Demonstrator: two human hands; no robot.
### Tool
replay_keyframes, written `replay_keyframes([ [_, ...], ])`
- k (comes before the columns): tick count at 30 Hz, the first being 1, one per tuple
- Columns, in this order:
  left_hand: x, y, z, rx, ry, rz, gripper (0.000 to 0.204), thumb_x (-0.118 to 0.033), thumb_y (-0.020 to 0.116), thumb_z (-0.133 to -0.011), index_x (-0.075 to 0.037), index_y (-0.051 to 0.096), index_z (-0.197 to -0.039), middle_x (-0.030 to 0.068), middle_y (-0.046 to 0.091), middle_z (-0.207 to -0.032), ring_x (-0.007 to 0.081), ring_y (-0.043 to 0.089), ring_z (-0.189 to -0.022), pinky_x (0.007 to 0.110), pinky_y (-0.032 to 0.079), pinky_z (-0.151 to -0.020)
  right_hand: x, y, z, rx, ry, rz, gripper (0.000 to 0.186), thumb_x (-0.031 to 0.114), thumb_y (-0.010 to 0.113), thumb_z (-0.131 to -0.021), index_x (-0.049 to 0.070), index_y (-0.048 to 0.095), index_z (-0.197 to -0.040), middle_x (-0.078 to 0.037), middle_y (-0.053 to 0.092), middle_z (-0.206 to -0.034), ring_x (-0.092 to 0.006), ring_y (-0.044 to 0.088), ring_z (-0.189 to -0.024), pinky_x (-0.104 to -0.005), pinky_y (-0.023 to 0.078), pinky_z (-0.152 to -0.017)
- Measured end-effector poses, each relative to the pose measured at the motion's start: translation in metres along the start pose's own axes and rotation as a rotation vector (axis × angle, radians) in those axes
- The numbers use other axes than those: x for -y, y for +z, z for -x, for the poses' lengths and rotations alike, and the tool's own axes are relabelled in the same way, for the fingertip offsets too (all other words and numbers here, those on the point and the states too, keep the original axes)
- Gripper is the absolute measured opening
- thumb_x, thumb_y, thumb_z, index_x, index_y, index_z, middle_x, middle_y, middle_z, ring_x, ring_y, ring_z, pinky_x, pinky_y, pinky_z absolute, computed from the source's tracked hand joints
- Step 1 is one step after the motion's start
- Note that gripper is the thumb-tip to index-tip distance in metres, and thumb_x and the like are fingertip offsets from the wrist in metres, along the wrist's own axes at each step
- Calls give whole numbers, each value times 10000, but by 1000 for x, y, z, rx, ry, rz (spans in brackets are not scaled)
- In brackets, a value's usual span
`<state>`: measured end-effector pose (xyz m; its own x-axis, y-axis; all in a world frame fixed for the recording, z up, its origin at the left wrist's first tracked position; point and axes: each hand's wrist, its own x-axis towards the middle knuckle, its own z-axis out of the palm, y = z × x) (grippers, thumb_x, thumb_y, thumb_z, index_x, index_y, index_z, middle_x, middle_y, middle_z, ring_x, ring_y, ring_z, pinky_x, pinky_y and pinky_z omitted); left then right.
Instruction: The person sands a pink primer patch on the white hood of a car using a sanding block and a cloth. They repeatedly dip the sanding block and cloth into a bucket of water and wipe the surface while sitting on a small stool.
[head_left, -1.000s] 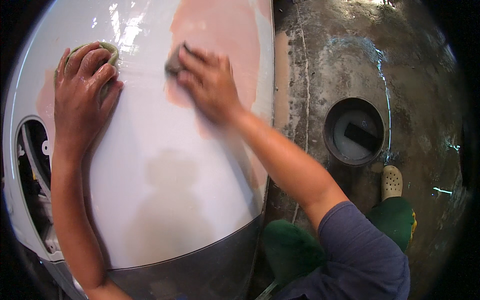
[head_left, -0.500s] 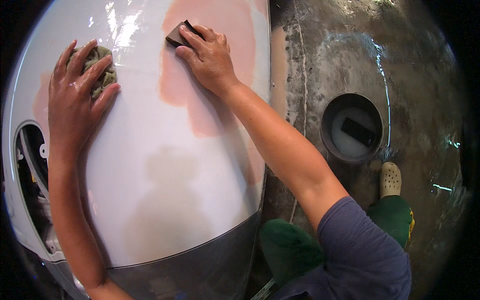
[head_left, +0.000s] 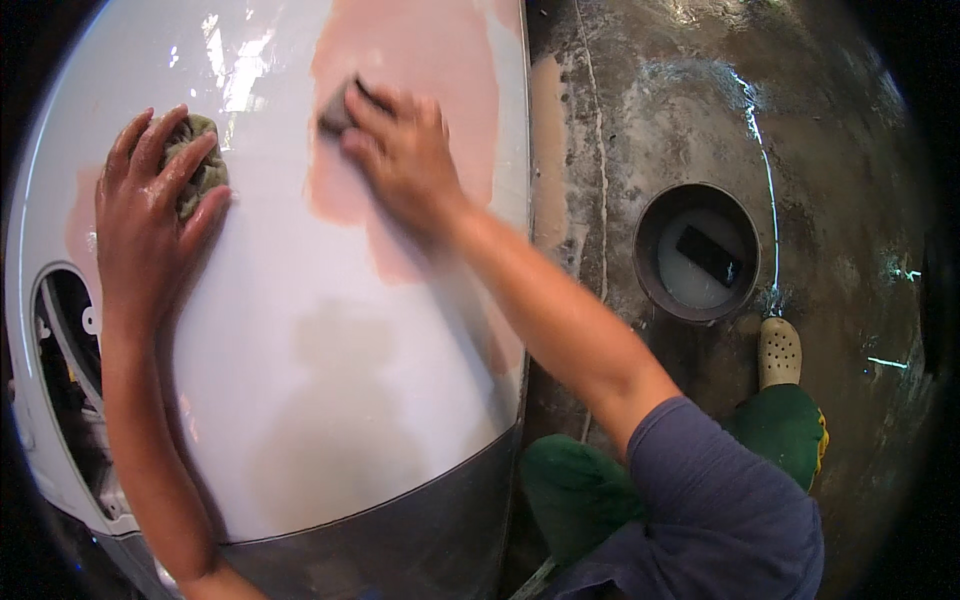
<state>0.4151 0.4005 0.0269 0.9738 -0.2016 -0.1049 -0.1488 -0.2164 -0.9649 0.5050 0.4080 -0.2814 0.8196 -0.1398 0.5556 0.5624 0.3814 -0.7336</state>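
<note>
My left hand [head_left: 150, 195] lies over a crumpled grey-green cloth [head_left: 207, 160], fingers curved across it, pressing it to a white vehicle panel [head_left: 260, 270]. Between my right thumb and fingers is a small dark grey sanding block [head_left: 338, 112], flat against the left part of a pinkish filler patch [head_left: 420, 45]. Motion blurs my right hand [head_left: 405, 150] slightly. The fingers hide much of the block's right side. Both hands look wet.
An opening [head_left: 70, 370] with exposed inner parts cuts the panel at left; dark grey trim [head_left: 400, 530] borders its near edge. On the wet concrete floor at right stands a round bucket [head_left: 645, 275] of cloudy water holding a black rectangular block [head_left: 708, 255]. My beige clog [head_left: 779, 352] is beside it.
My right hand has slid the block nearer and a little left over the filler patch. The left hand stays on the cloth. The whole view has shifted slightly.
</note>
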Motion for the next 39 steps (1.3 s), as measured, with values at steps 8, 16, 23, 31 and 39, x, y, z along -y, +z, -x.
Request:
replay_keyframes([
  [8,-1,-3,-3,-24,-1,3,463,-347,830,-874,-227,739,-1311,8,564,-1553,274,406,-1519,505,374,-1239,12,-14,40,28,-42,-63,513,308,745,-949,142,664,-1427,-105,575,-1494,-366,530,-1171,-485,415,-1054],
  [16,-8,2,-2,3,-24,36,452,-317,820,-877,-223,737,-1311,9,565,-1550,275,404,-1521,509,362,-1248,35,-27,87,87,55,-48,541,278,790,-901,159,682,-1417,-74,570,-1480,-340,496,-1228,-472,382,-1071],
  [23,-3,-4,-4,-25,-6,13,449,-326,821,-877,-233,737,-1308,2,561,-1553,270,401,-1523,512,365,-1251,3,-9,-16,36,57,-93,458,312,701,-984,165,665,-1417,-103,589,-1453,-361,475,-1260,-495,356,-1076],
  [31,-5,4,-1,11,-25,-6,464,-315,822,-879,-236,729,-1327,-1,553,-1564,269,391,-1529,512,367,-1250,48,-38,112,160,49,-109,564,275,781,-913,151,658,-1449,-81,543,-1547,-313,503,-1230,-473,387,-1062],
  [39,0,0,-4,19,14,5,453,-314,774,-917,-192,715,-1350,58,550,-1562,313,395,-1531,492,337,-1253,-4,0,-44,25,15,-62,483,303,690,-986,102,657,-1423,-131,580,-1479,-369,511,-1238,-484,373,-1087],
])
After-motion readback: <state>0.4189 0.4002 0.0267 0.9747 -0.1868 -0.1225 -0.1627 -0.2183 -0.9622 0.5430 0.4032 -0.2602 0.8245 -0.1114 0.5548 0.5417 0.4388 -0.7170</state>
